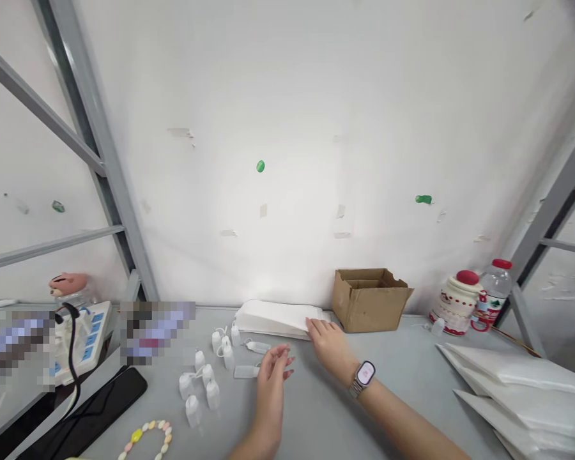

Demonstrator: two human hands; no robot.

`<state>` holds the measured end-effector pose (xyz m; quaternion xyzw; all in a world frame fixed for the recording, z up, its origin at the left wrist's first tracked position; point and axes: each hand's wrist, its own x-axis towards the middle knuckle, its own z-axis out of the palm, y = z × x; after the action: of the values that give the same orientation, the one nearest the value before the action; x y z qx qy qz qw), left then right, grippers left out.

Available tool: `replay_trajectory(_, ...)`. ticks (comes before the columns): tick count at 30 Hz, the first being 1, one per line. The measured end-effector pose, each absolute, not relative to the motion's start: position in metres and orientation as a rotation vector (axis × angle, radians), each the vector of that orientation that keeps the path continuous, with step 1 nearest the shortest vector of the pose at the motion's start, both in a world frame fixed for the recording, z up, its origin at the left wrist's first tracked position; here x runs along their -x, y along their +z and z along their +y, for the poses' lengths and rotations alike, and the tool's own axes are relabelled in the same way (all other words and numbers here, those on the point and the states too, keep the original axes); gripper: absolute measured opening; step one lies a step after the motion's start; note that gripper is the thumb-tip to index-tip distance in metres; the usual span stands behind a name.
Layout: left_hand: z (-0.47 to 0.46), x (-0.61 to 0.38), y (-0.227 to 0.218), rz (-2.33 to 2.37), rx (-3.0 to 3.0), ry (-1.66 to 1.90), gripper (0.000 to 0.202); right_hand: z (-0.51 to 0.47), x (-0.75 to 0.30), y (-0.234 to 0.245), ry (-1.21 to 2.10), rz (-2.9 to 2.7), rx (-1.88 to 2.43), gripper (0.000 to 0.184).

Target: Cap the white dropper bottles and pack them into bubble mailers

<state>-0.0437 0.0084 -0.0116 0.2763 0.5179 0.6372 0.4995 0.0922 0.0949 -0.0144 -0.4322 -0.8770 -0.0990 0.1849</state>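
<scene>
My right hand (329, 344), with a watch (363, 377) on its wrist, is at the front right end of a flat stack of white paper envelopes (273, 317). Its fingers lie over the edge of the top one and close on it; the thumb is hidden. My left hand (273, 377) is raised over the table, fingers loosely bent and apart, with nothing visible in them. Just left of it, a small clear plastic bottle (245, 372) lies on its side; another lying bottle (259, 347) is behind it. Several small capped bottles (213, 394) stand farther left.
An open cardboard box (374, 308) stands by the wall. At right are a decorated jar (457, 303), a water bottle (496, 291) and a pile of white envelopes (536, 390). A black phone (91, 409), a bead bracelet (167, 437) and a power strip (93, 335) lie left.
</scene>
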Motion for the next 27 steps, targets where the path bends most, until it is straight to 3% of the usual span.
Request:
replay_trajectory(3,0.007,0.042,-0.010,1.236,-0.603,1.534,0.027,0.085,-0.111,0.000,-0.182,-2.298,1.294,0.035)
replay_trajectory(8,0.010,0.041,-0.008,1.004,-0.422,1.502,0.048,0.043,-0.144,0.025,0.722,-1.886,1.378,0.045)
replay_trajectory(12,0.012,0.043,-0.003,0.788,-0.410,1.398,0.042,0.020,-0.171,0.023,1.228,-1.995,1.425,0.043)
replay_trajectory(15,0.009,0.040,-0.002,0.875,-0.488,1.258,0.030,0.021,-0.178,0.013,0.848,-2.015,1.507,0.032)
replay_trajectory(17,0.004,0.037,-0.006,0.928,-0.592,1.120,0.026,0.025,-0.170,0.013,0.351,-1.950,1.444,0.037)
replay_trajectory(19,0.000,0.031,-0.014,0.911,-0.714,1.026,0.026,0.027,-0.152,0.022,0.073,-1.950,1.298,0.040)
replay_trajectory(24,0.008,0.021,-0.038,1.014,-0.925,1.027,0.018,0.028,-0.082,0.055,0.287,-2.330,1.140,0.028)
replay_trajectory(27,0.014,0.019,-0.041,1.076,-0.924,1.076,0.029,0.039,-0.041,0.055,0.382,-2.589,1.080,0.025)
